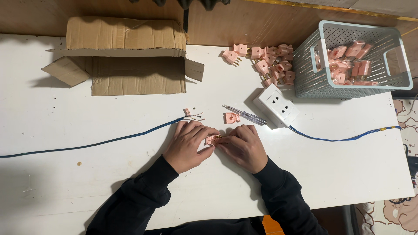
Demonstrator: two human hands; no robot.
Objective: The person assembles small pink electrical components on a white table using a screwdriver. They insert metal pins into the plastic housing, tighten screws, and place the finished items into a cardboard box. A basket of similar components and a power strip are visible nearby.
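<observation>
1. Head camera looks down at two hands in black sleeves, close together on the white table (305, 174).
2. Both hands meet on one small pink plug part (212, 139). It sits between them, low on the table, right in front of the person.
3. The left hand (188, 146) has its fingers curled, and thumb and fingertips pinch the plug part from the left side, so it seems to be kept steady.
4. The right hand (244, 147) also has bent fingers. Its fingertips press at the shiny metal bit of the same part. I think it grips the part too, but the fingers hide much of it.
5. Just past the hands lies another pink plug half (231, 117), open side up, near enough to grab fast.
6. Beside it lies a small screwdriver (246, 115) with a clear handle, also close by.
7. A blue cable (109, 141) runs in from the left. Its bare wire end (193, 115) stops near the left hand, next to a tiny pink piece (187, 111).
8. A white socket box (277, 105) sits further right, with its own blue cord (344, 139) going off to the right.
9. Further back, a heap of pink plugs (267, 61) lies loose on the table.
10. A grey basket (305, 61) next to the heap holds more pink plugs.
11. An open cardboard box (122, 56) rests at the far left.
</observation>
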